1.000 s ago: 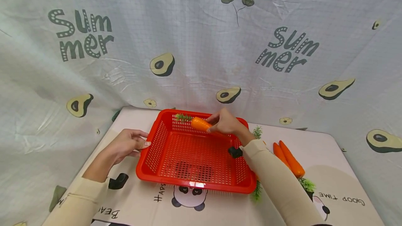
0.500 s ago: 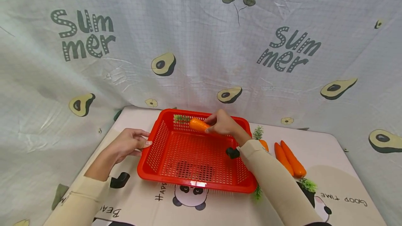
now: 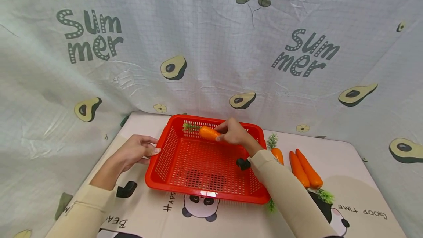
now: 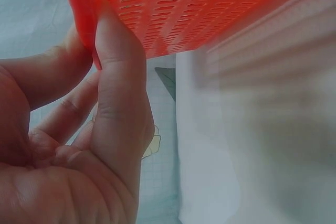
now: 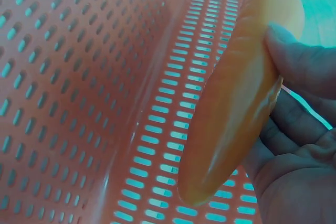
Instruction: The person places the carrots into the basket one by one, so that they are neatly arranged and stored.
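A red plastic basket (image 3: 206, 195) with slotted walls stands on the table. My left hand (image 3: 137, 150) pinches its left rim between thumb and fingers, as the left wrist view shows close up at the basket rim (image 4: 84, 19). Over the far side of the basket, my right hand (image 3: 234, 132) holds an orange carrot (image 3: 209, 133) with a green leafy top (image 3: 190, 127) pointing left. In the right wrist view the thumb presses on the thick end of the carrot (image 5: 236, 93), whose tapered tip hangs close to the slotted wall.
Right of the basket lie two carrots (image 3: 304, 172) side by side, green tops toward me. Another carrot (image 3: 277, 155) lies close to the basket's right wall, partly behind the right sleeve. Leafy green (image 3: 271, 205) shows by the near right corner. A printed curtain (image 3: 205, 47) hangs behind the table.
The right hand and its carrot have shifted slightly left and down inside the basket's far side. The left hand keeps its hold on the rim, and the head view has turned a little.
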`<action>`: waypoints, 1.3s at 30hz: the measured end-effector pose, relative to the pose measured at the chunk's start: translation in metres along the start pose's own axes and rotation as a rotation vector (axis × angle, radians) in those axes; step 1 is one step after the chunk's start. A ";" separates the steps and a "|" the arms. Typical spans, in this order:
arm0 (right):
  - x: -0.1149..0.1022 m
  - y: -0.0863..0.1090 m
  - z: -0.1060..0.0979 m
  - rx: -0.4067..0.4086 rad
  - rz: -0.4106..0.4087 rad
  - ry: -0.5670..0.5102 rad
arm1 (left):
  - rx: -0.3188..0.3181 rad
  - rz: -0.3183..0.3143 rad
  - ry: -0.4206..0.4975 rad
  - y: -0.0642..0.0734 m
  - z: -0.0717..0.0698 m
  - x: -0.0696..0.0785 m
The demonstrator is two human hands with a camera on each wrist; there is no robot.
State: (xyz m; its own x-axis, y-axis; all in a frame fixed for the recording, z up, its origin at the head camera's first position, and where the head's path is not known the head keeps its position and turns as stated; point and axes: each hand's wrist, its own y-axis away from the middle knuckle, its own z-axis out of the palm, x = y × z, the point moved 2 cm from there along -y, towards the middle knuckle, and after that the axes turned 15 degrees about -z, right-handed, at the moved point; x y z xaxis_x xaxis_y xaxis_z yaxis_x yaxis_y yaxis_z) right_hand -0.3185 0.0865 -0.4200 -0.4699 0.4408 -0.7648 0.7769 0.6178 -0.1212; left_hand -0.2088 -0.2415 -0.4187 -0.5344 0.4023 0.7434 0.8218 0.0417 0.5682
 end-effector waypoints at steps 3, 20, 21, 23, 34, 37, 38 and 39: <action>0.001 -0.001 0.002 0.006 0.017 0.006 | 0.003 -0.001 0.004 0.000 0.000 0.000; 0.005 -0.005 0.009 0.009 -0.007 0.028 | 0.006 -0.005 0.015 0.000 0.001 -0.001; 0.005 -0.005 0.009 0.009 -0.006 0.029 | 0.006 -0.004 0.014 0.000 0.001 -0.001; 0.005 -0.005 0.010 0.011 0.003 0.037 | 0.008 -0.004 0.015 0.001 0.001 0.000; 0.008 -0.006 0.013 0.035 0.032 0.083 | -0.011 0.017 0.024 0.003 0.001 0.000; 0.010 -0.006 0.013 0.040 0.046 0.091 | -0.015 0.018 0.024 0.004 0.001 0.000; 0.011 -0.006 0.013 0.042 0.048 0.094 | -0.014 0.018 0.023 0.004 0.001 0.000; 0.011 -0.006 0.013 0.043 0.049 0.095 | -0.014 0.017 0.023 0.004 0.001 0.000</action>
State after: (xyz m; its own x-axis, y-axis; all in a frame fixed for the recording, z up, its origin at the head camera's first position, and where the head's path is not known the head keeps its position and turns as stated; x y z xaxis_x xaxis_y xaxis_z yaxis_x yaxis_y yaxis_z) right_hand -0.3231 0.0793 -0.4363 -0.4672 0.5305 -0.7073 0.8160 0.5667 -0.1140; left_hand -0.2049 -0.2402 -0.4168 -0.5248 0.3820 0.7607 0.8280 0.0219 0.5602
